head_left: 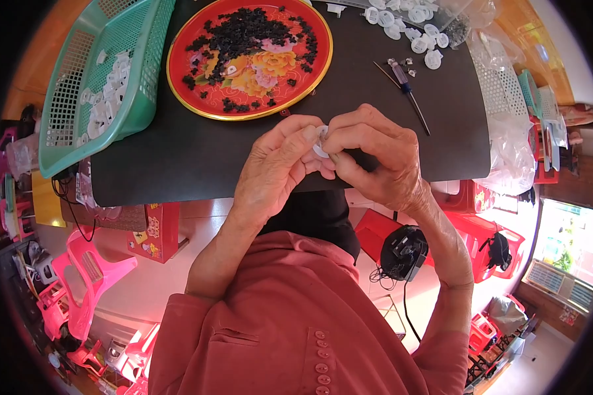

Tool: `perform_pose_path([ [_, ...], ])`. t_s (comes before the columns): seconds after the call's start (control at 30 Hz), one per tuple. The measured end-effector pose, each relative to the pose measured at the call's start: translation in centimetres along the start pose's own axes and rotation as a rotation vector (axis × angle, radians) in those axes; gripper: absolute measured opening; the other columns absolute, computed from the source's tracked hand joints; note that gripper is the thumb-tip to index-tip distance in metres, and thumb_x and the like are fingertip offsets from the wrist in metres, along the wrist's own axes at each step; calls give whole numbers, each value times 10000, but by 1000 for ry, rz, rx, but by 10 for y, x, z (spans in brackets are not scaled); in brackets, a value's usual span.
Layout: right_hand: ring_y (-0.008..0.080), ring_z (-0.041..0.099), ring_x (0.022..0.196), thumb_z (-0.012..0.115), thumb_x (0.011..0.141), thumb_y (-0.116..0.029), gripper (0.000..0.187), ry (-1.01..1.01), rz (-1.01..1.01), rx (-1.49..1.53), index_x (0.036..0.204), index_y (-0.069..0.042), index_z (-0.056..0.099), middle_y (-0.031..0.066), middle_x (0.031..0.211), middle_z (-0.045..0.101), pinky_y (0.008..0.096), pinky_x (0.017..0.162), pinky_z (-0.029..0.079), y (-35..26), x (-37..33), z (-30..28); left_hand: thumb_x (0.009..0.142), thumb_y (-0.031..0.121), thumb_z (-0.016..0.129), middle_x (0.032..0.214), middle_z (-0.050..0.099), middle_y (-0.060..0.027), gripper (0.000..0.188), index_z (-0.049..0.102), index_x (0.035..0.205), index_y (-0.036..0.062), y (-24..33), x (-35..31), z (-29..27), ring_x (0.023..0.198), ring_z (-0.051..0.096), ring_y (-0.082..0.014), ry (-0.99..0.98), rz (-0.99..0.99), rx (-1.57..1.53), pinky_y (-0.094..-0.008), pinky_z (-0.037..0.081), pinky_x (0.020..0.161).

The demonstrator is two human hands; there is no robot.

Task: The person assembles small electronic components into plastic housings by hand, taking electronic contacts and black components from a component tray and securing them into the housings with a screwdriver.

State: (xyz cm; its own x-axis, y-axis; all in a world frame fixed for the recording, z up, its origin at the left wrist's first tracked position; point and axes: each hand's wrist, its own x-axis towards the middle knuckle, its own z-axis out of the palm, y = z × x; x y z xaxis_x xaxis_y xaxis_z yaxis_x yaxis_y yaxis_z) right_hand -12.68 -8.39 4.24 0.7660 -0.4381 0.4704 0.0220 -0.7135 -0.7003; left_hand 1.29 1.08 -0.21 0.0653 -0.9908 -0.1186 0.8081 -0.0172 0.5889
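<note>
Close to the table's near edge, my two hands meet around a small white plastic part (321, 150). My left hand (277, 158) pinches it between thumb and fingers. From the other side the fingertips of my right hand (379, 155) press on it; whether they grip a second small piece is hidden. Beyond my left hand lies a round red tray (184, 85) with a gold rim and flower print, holding many small black parts (244, 33). A screwdriver (408, 95) with a dark shaft rests on the black table (178, 161) to the right.
A green plastic basket (148, 79) with white pieces (112, 92) stands at the left. Round white translucent parts (418, 43) are heaped at the far right, beside clear plastic bags (507, 148). Below the table are a pink chair (89, 283) and red stools (471, 227).
</note>
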Motion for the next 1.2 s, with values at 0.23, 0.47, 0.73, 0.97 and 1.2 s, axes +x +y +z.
perform_pose_path([
  [0.23,211,611,764,639,670,74,203,121,128,29,826,-55,616,67,816,622,290,668,499,-7,-5,10,943,138,479,933,588,-83,199,534,1061,-13,-2,-2,4,804,598,-142,46,63,-11,-301,528,692],
  [0.47,100,582,716,584,750,107,131,92,246,208,816,-6,585,63,818,596,231,606,477,-11,-4,9,948,151,470,942,587,-83,208,534,1059,-13,-3,-1,4,817,598,-142,35,88,32,-302,532,695],
  [0.73,83,605,609,603,751,81,101,136,278,239,801,-2,574,45,747,606,221,598,483,-13,2,1,950,177,469,947,592,-95,237,521,1075,-18,-4,-1,-1,811,621,-172,-8,73,24,-307,536,703],
  [0.97,190,585,642,621,737,24,114,-20,119,-108,806,-40,557,66,699,567,298,617,453,-17,7,-3,944,151,479,940,585,-97,220,527,1062,-28,-3,-2,6,826,602,-154,13,92,32,-291,526,700],
  [1.2,233,554,668,617,746,7,143,-71,64,-227,858,-57,556,57,703,546,333,609,428,-25,7,1,942,141,482,936,577,-85,208,534,1054,-27,-4,-2,4,817,580,-140,15,124,18,-290,518,705],
])
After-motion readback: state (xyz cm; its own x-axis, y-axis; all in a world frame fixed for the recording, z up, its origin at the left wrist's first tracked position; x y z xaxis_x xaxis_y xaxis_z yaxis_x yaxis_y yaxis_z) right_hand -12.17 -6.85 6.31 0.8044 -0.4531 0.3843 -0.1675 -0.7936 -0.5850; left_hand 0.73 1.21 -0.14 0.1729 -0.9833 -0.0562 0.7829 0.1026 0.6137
